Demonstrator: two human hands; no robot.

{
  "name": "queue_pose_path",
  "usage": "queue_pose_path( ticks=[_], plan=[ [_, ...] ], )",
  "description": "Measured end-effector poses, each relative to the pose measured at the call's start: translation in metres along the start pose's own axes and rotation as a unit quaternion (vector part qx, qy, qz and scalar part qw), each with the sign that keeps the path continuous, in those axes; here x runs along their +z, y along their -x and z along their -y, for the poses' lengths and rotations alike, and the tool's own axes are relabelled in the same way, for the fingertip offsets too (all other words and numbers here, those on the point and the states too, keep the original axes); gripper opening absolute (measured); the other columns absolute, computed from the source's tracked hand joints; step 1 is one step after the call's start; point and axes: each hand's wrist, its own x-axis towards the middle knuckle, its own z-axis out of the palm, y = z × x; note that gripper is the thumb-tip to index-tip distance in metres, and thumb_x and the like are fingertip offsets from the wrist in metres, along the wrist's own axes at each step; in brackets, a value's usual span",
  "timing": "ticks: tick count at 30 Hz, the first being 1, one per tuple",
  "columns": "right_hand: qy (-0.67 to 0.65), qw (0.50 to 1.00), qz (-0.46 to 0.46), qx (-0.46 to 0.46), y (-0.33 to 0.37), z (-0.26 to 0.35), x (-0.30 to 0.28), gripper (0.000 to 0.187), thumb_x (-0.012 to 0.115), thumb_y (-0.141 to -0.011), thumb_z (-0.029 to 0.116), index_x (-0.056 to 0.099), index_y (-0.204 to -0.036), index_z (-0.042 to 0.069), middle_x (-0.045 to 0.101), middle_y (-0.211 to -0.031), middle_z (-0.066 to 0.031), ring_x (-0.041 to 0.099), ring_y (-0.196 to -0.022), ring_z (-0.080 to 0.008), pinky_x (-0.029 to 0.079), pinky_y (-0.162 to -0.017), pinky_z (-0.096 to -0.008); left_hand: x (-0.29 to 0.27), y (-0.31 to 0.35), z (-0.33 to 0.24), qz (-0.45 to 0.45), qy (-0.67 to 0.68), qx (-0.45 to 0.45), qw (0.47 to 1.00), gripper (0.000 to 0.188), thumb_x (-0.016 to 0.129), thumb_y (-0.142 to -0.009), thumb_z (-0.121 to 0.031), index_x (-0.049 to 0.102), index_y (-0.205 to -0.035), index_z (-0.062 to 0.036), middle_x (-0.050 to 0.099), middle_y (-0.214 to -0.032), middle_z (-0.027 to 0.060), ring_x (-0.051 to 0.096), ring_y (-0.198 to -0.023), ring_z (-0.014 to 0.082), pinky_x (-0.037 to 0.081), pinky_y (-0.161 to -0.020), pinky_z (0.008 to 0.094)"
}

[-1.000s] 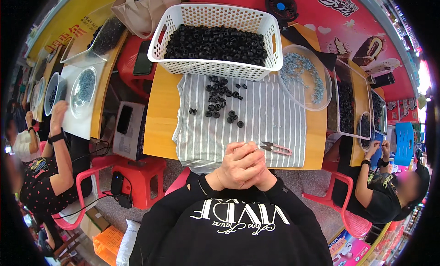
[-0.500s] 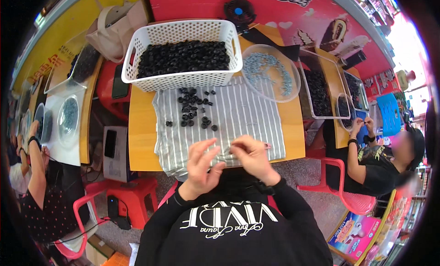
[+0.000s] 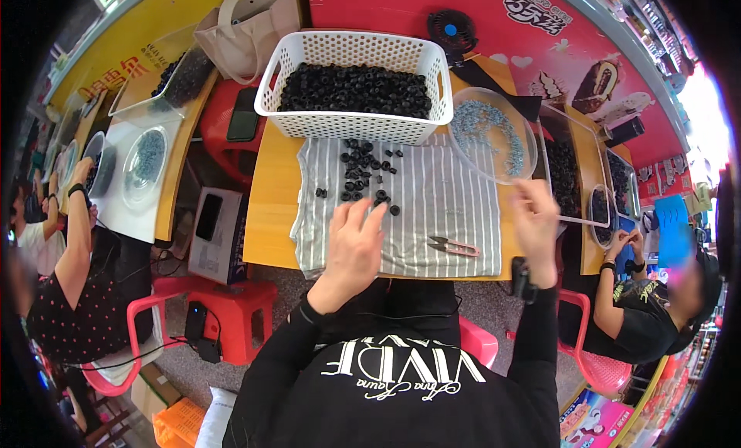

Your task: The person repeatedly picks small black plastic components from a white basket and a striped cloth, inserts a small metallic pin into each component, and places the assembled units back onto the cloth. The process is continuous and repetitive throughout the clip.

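Note:
My left hand (image 3: pixel 355 243) reaches over the striped grey cloth, its fingers stretched out and slightly apart. Its fingertips are at the near edge of a loose group of small black ring-like parts (image 3: pixel 356 170); whether they touch one is hard to see. My right hand (image 3: pixel 536 216) is smeared by motion beside the near right rim of a round clear tray (image 3: pixel 465 156), which holds small light-blue pieces (image 3: pixel 488 124). Whatever its fingers may hold is hidden. Between my hands, thread snips (image 3: pixel 455 246) with pink handles lie on the cloth (image 3: pixel 417 216).
A white perforated basket (image 3: pixel 355 128) full of black parts stands at the back of the wooden table (image 3: pixel 270 232). A small black fan (image 3: pixel 452 33) is behind it. Co-workers sit at tables left and right. A red stool (image 3: pixel 239 313) stands on the floor at left.
My hands have parted from their place together at the near cloth edge. The left moved forward to the black parts, the right swung right to the clear tray. The snips are uncovered.

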Motion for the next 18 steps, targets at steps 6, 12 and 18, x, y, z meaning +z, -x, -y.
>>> queue_pose_path(
  ticks=[6, 12, 18],
  plan=[
    [-0.016, 0.99, 0.133, -0.043, 0.01, 0.04, 0.069, 0.02, 0.069, -0.081, 0.002, 0.068, -0.101, 0.001, 0.06, -0.09, -0.0162, 0.063, -0.08, -0.0349, 0.049, -0.068, -0.0407, 0.016, -0.021, -0.002, 0.072, -0.131, 0.034, 0.988, 0.034, 0.066, -0.076, -0.001, 0.072, -0.107, -0.0123, 0.037, -0.152, 0.0205, 0.032, -0.139, 0.046, 0.033, -0.104, 0.0549],
    [0.105, 0.987, 0.124, -0.012, 0.003, -0.013, 0.061, 0.014, 0.069, -0.08, 0.008, 0.071, -0.093, 0.005, 0.062, -0.085, -0.0165, 0.064, -0.081, -0.0373, 0.049, -0.068, -0.0448, 0.007, -0.008, -0.001, 0.087, -0.065, 0.112, 0.988, 0.017, 0.063, -0.07, 0.0, 0.066, -0.086, -0.0012, 0.045, -0.144, 0.0234, 0.036, -0.137, 0.0457, 0.04, -0.099, 0.0537],
    [0.073, 0.979, 0.174, 0.074, 0.015, -0.007, 0.063, 0.015, 0.073, -0.076, 0.012, 0.073, -0.091, 0.008, 0.062, -0.082, -0.0157, 0.064, -0.079, -0.0366, 0.049, -0.068, -0.0456, 0.014, -0.006, 0.008, 0.121, 0.019, 0.119, 0.985, 0.028, 0.062, -0.068, 0.004, 0.065, -0.095, -0.0003, 0.057, -0.094, 0.0148, 0.052, -0.093, 0.0342, 0.047, -0.078, 0.0397]
  ],
)
